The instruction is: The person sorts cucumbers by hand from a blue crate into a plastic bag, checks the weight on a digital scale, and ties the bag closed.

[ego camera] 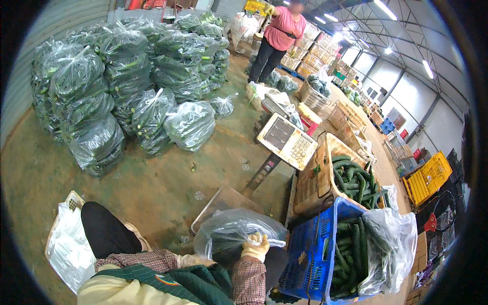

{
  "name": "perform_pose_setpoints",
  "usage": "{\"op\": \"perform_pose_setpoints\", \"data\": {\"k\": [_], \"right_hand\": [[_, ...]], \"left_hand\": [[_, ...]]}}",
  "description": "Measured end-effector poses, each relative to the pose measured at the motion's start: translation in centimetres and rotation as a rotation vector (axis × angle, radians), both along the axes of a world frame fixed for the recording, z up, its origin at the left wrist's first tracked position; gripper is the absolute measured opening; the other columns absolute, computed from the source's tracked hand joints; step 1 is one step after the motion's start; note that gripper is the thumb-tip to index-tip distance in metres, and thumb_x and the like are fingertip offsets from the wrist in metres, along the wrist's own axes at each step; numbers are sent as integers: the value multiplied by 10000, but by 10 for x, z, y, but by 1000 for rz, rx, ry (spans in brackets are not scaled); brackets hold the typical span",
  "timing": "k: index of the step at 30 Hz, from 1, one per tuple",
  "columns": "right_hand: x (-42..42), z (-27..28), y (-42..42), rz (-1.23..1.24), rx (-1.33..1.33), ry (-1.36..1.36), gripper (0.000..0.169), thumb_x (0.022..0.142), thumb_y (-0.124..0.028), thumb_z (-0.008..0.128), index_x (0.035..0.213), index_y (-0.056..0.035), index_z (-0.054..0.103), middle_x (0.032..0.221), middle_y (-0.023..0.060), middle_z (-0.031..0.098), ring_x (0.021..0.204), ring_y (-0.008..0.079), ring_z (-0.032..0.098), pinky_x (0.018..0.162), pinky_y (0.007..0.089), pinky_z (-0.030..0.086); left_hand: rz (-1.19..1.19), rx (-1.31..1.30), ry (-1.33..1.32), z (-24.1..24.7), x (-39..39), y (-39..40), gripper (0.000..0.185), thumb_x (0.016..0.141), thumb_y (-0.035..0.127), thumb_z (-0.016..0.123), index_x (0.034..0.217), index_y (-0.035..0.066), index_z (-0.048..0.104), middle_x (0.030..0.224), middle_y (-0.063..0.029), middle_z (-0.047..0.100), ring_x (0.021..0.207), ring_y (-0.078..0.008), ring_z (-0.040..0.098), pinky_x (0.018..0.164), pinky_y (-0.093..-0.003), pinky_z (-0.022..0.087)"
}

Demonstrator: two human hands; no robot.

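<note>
My right hand, in a pale glove, grips the gathered edge of a clear plastic bag in front of me. My left hand, gloved too, is at the near left side of the bag; its fingers are mostly hidden. The bag lies over the near part of a scale platform and looks mostly empty. To the right of my right hand stands a blue plastic crate of cucumbers, with a clear plastic sheet or bag over its far side. Behind the platform rises the scale's display and keypad.
Stacked bags of green vegetables fill the left back. A tan crate of cucumbers adjoins the blue one. At my left is a crate with white plastic bags. A person in a pink shirt stands beyond the scale.
</note>
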State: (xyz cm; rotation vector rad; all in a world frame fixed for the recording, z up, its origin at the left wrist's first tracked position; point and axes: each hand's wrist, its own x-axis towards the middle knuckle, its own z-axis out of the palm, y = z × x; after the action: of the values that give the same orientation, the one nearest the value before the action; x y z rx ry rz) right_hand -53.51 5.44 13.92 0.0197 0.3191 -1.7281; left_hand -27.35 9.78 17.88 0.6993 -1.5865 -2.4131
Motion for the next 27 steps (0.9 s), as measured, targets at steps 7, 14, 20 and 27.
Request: {"op": "perform_pose_setpoints", "data": {"k": [7,14,20,27], "right_hand": [[15,-3,-56,148,-226,93,244,852,-272,532,989,-76,577,993,82,607,899,176,573,779,299,465],[66,3,-65,450,519,1794,732,694,-318,699,1235,72,397,1153,290,526,1081,372,525,883,424,431],[54,55,4,198,226,2168,351,786,-308,616,1015,-44,585,841,199,631,826,349,611,725,434,472],[30,73,23,-363,720,2142,733,607,-221,782,1217,-24,425,1223,230,469,1123,411,441,906,457,403]], "left_hand": [[290,-37,241,76,-11,-49,362,911,292,497,1109,-1,576,1136,-114,596,1048,-228,560,931,-376,429],[738,300,325,35,24,-132,417,929,328,451,865,-56,600,838,-187,652,582,-149,562,559,-284,484],[675,-501,43,21,12,-73,263,885,228,501,1039,22,555,916,-156,641,796,-211,608,732,-325,499],[594,-325,-480,-29,48,-15,168,802,177,653,893,35,656,816,-39,645,783,-141,583,737,-287,460]]}}
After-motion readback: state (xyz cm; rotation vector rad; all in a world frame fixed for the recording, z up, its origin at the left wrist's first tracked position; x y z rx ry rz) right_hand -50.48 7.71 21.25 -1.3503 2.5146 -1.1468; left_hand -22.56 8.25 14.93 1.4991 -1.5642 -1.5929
